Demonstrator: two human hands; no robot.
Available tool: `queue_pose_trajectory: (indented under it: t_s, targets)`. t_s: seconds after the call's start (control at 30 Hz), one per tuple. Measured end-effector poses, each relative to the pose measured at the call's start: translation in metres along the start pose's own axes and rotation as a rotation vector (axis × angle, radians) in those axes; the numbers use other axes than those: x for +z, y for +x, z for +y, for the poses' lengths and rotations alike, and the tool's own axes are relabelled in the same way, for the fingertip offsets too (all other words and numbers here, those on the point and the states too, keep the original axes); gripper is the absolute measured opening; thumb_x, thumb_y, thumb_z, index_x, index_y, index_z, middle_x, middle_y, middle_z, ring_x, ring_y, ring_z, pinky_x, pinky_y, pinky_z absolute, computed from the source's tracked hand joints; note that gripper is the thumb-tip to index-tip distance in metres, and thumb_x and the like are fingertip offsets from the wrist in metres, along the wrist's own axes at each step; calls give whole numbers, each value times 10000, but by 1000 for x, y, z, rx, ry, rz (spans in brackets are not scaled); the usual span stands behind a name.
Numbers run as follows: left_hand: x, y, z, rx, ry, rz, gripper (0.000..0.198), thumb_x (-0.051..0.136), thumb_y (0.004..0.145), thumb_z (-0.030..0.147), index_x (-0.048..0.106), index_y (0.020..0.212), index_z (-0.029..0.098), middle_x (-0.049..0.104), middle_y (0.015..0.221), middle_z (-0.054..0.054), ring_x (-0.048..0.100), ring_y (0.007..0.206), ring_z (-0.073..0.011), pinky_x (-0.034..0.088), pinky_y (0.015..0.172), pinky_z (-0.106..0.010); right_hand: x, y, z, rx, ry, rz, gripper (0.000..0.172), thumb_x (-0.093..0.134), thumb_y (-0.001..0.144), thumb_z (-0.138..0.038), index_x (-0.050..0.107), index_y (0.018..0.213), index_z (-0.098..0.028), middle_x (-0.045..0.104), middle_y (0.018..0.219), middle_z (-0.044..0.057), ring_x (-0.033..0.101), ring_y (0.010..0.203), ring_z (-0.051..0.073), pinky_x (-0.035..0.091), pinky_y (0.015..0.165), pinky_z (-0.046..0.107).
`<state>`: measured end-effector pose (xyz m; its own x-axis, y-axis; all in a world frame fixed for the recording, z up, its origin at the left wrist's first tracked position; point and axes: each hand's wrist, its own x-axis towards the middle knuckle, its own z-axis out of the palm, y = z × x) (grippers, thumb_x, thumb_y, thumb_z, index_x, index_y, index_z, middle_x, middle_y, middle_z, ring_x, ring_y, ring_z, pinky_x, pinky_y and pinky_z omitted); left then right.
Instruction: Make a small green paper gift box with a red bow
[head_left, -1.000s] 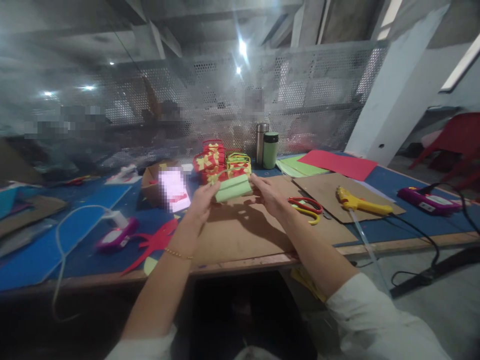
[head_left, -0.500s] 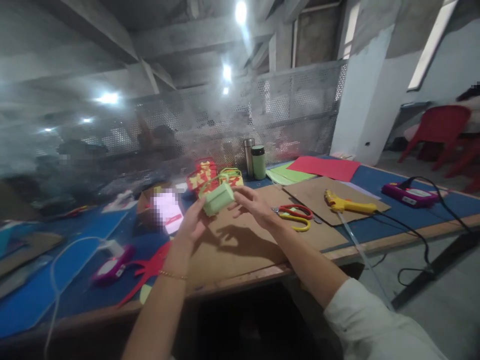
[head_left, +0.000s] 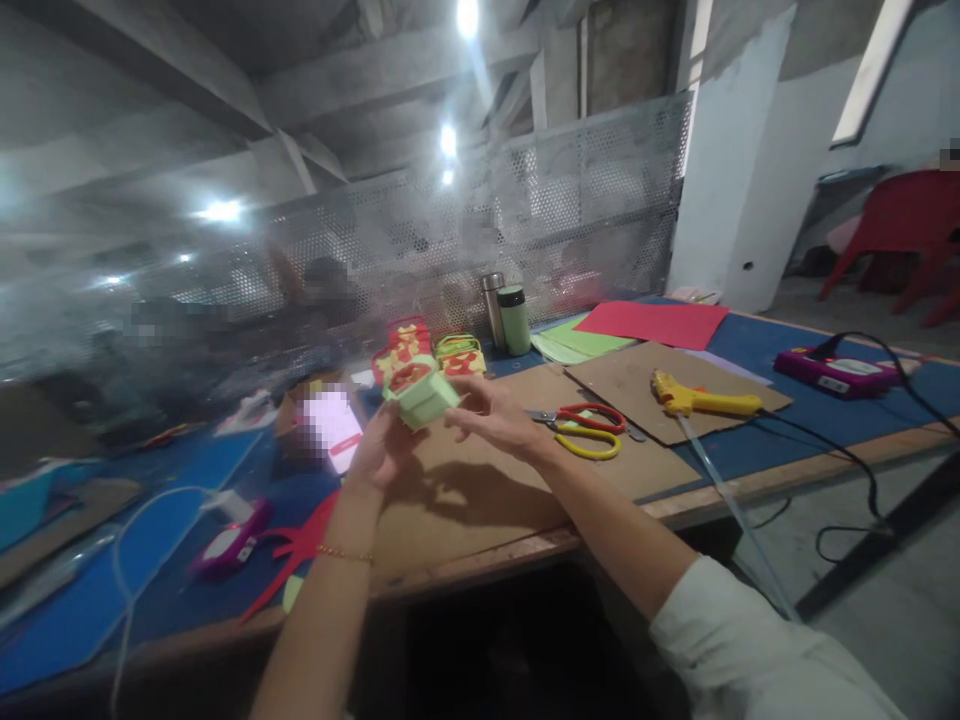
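Note:
A small pale-green paper box (head_left: 429, 398) is held up over the brown cardboard, tilted so that a red-and-yellow patterned face or opening shows at its upper left. My left hand (head_left: 390, 440) grips it from below and the left, fingers partly hidden behind it. At its right side is my right hand (head_left: 495, 415), fingers curled with the tips against the box's edge. Behind it stand a red box with yellow bows (head_left: 405, 338) and a green, red and yellow box (head_left: 460, 355). Scissors (head_left: 589, 428) with red and yellow handles lie to the right.
A yellow glue gun (head_left: 697, 400) rests on cardboard (head_left: 637, 385), its black cable trailing right. Two flasks, one green (head_left: 514, 322), stand behind. Red paper (head_left: 652, 322), a lit phone (head_left: 335, 425), a purple power strip (head_left: 836, 372) and red paper strips (head_left: 300, 545) lie around.
The pale-green box has been turned in my hands, so its red-and-yellow patterned side now shows. My right hand has shifted slightly down along it. The camera view has moved a little.

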<state>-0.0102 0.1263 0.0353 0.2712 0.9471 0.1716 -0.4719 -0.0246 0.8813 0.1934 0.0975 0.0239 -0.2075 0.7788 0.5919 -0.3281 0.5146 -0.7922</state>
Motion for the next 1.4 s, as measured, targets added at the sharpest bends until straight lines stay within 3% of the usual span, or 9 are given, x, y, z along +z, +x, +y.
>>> queue_pose_trajectory:
  t_s: [0.13,0.27,0.4,0.5,0.67,0.8,0.97,1.1,1.4]
  targets:
    - [2,-1,-5,7,48,7,386,845,792,340,709,1118,183,760,1071,-63,704,829,-171,574,592,-238,-3,-1,-1,46,-19,38,457,821,765,-326,655,1182,-240,699,1074,22,686,723,113,614,505,207]
    - [5,-2,-9,-36,107,-11,342,813,828,333,719,1091,137,762,998,-96,700,758,-168,556,558,-226,-8,-3,-5,122,-16,80,448,832,757,-386,658,1132,-213,691,894,-9,667,609,109,569,430,199]
    - [9,-3,-5,-90,71,-56,505,656,914,580,706,1134,128,764,951,-125,725,776,-210,590,603,-285,-15,-4,-11,189,51,159,416,851,739,-445,684,1011,-178,697,800,-7,673,565,120,567,425,209]
    - [11,-6,-1,-81,59,-122,694,611,849,746,698,1133,118,753,879,-116,734,746,-231,601,643,-331,-23,-2,-12,247,177,246,402,875,716,-429,676,956,-175,708,739,-3,675,534,126,561,418,206]
    - [16,-13,-5,90,192,-200,764,887,697,535,633,1294,131,744,992,-104,730,771,-202,559,665,-293,-29,2,-9,365,294,328,266,810,797,-292,654,973,-167,731,718,11,684,521,135,557,405,199]
    - [21,-15,-11,163,320,-198,829,921,678,379,577,1391,136,728,962,-82,698,752,-167,529,666,-280,-29,3,-3,421,316,376,173,731,863,-232,650,999,-163,744,729,18,681,510,132,559,405,195]
    - [23,-17,-14,192,291,-199,634,801,826,391,601,1363,120,730,886,-83,693,689,-167,527,663,-312,-35,2,3,459,364,404,191,756,837,-267,665,983,-185,765,780,20,681,538,126,578,450,197]
    - [24,-16,-15,178,234,-209,542,776,846,439,644,1256,111,738,822,-83,696,647,-170,517,622,-297,-38,0,10,445,342,350,201,779,804,-293,681,957,-208,754,760,0,662,542,120,564,456,196]
    - [31,-19,-15,202,277,-207,636,782,823,484,617,1307,105,704,756,-47,659,577,-150,487,564,-273,-32,-4,18,465,270,252,261,816,767,-337,693,954,-203,696,659,-19,601,486,110,549,451,200]
